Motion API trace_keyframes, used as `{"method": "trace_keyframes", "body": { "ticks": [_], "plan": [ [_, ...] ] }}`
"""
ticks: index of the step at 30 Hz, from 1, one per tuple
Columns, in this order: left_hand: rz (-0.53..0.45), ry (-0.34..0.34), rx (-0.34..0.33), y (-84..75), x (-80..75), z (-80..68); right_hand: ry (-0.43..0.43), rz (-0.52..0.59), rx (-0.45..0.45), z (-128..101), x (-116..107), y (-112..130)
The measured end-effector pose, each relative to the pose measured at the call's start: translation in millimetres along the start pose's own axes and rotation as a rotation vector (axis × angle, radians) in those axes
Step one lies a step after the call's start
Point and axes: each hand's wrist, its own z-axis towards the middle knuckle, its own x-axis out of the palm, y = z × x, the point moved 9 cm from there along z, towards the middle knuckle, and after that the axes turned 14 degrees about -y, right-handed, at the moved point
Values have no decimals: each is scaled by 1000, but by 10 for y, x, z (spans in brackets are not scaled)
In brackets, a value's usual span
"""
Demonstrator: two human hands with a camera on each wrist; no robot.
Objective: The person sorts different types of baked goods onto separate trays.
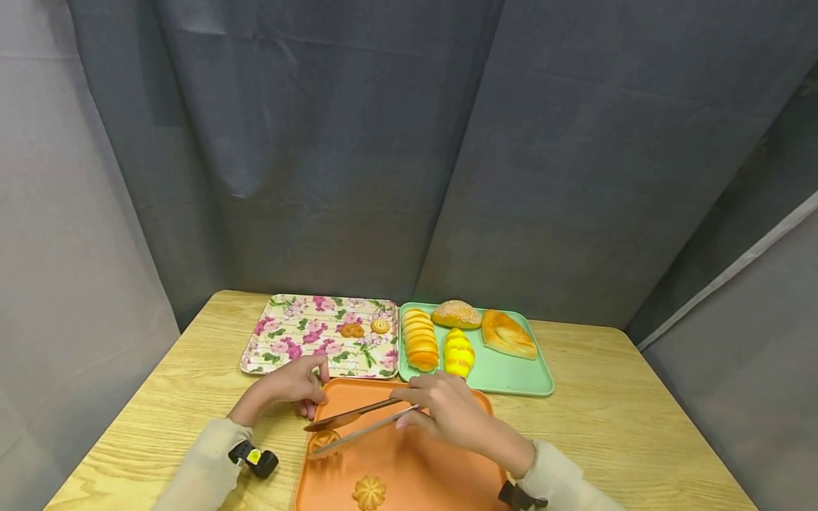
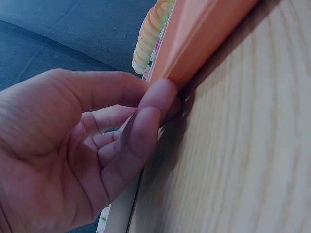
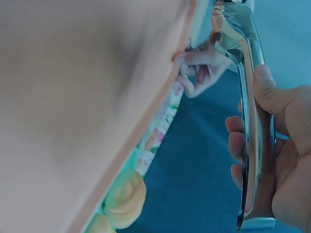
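Note:
My left hand (image 1: 294, 383) pinches the far left corner of an orange tray (image 1: 434, 475) between thumb and fingers. My right hand (image 1: 450, 411) holds metal tongs (image 3: 257, 174), gripped along their arms. The tongs' two tips are spread apart and reach left over a round openwork cookie (image 1: 324, 440) on the tray. Part of that cookie is hidden by the tongs; whether they touch it I cannot tell. Nearer the front of the tray lies a flower-shaped cookie (image 1: 369, 492).
Behind the orange tray stands a floral tray (image 1: 290, 328) with a small pretzel (image 1: 351, 330) and a round cookie (image 1: 380, 326). To its right, a green tray (image 1: 517, 383) bears several breads, among them a long ridged one (image 1: 420, 339). Grey curtains surround the wooden table (image 1: 613, 419).

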Motion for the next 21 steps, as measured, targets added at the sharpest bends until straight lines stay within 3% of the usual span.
{"method": "trace_keyframes", "body": {
  "ticks": [6,11,21],
  "plan": [
    [37,-16,13,4,-9,17,-88,-76,74,135,-184,-121],
    [-2,-9,-23,28,-9,17,-188,-145,161,259,-295,-270],
    [8,3,12,-32,-1,-14,-213,-273,345,373,-146,-687]
  ]
}}
